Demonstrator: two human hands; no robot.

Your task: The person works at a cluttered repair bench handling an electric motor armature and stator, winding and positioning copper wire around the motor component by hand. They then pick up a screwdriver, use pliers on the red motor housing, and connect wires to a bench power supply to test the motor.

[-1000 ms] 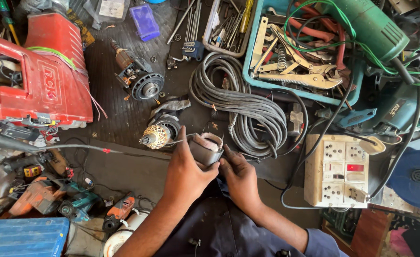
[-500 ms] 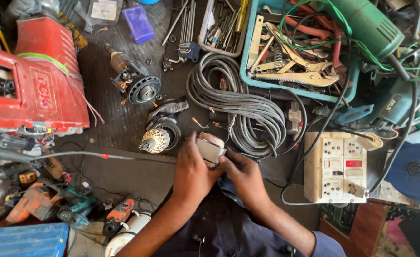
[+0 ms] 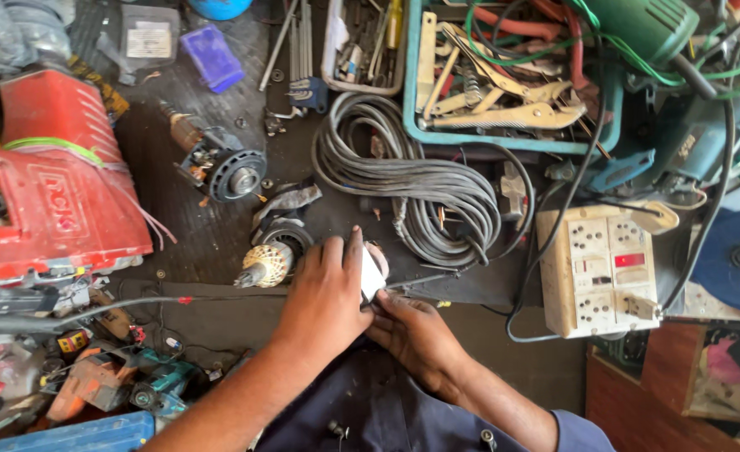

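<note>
The left hand [image 3: 324, 293] lies palm down over a small grey-white part [image 3: 371, 272], fingers closed around its near side, so most of the part is hidden. The right hand [image 3: 416, 335] meets it from below, fingertips curled in against the part's lower edge; whether it pinches anything cannot be told. The part sits at the bench's [image 3: 219, 226] front edge, just right of the armature [image 3: 265, 264] and just left of the cable coil [image 3: 412, 184].

Judged from this grip, the work is a fitting or prising action on the part. To do it well:

- Keep the left hand as the clamp; press the part against the bench so it does not roll toward the armature.
- Let the right fingertips do the fine work, with short, controlled force.
- Keep the coil's loose end [image 3: 424, 280], which lies touching or just beside the part, clear of the fingers.
- Keep wrists low and clear of the socket board [image 3: 600, 272] to the right.
</note>
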